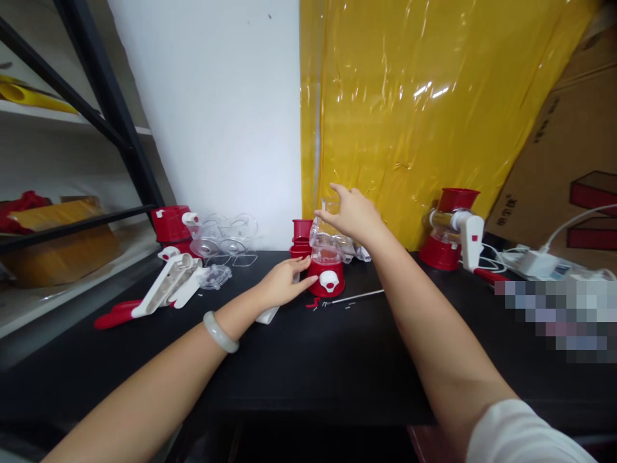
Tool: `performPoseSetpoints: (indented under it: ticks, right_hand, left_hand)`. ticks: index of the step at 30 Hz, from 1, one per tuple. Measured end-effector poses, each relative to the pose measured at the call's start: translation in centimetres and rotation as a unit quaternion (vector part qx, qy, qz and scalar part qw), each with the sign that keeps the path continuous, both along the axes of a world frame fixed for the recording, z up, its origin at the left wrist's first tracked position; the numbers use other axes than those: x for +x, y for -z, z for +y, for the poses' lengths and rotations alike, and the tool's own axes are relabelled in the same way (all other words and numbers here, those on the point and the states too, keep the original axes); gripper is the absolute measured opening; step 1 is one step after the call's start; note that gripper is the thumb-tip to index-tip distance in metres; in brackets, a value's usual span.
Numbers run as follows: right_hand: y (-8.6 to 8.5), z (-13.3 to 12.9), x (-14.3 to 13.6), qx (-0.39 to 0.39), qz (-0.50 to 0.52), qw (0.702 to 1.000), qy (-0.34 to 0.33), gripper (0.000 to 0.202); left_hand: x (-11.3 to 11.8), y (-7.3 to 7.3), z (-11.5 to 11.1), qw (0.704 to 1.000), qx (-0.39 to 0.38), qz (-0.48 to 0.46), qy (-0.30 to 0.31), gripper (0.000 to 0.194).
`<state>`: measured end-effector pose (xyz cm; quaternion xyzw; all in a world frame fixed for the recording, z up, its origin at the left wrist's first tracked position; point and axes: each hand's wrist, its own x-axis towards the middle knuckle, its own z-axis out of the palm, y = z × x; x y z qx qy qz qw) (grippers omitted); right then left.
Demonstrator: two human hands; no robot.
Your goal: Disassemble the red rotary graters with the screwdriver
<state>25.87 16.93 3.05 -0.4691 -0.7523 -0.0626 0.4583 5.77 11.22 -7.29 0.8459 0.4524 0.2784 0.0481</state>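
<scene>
A small drum grater body stands upright on the black table. Its red base (pixel 315 283) carries a white knob (pixel 329 281) in front, and a clear plastic housing (pixel 328 254) rises above it. My left hand (pixel 284 281) grips the left side of the base, thumb toward the front. Higher up, my right hand (pixel 354 215) has thumb and forefinger spread around the top of the clear housing; its other fingers are hidden. A thin metal rod (pixel 357 296), a small red part (pixel 314 303) and several tiny screws (pixel 349 305) lie before the base.
Red cups (pixel 301 231) stand behind my left hand. White crank arms with red handles (pixel 159 286), another red base (pixel 171 223) and clear plastic parts (pixel 224 235) lie left. An assembled grater (pixel 443 238) stands right, near a power strip (pixel 544 263) with white cables.
</scene>
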Motion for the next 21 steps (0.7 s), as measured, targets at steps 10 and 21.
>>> performPoseSetpoints:
  ticks: [10,21]
  right_hand:
    - [-0.51,-0.61,-0.29,-0.024,-0.046,0.998,0.038,0.066]
    - [-0.93,-0.63,0.12,-0.021,-0.099,0.995,0.022,0.072]
  left_hand:
    - [0.38,-0.21,-0.30,0.999,-0.033,0.019,-0.012,0.057]
    - [0.09,0.17,-0.06,1.000,0.012,0.026,0.001,0.058]
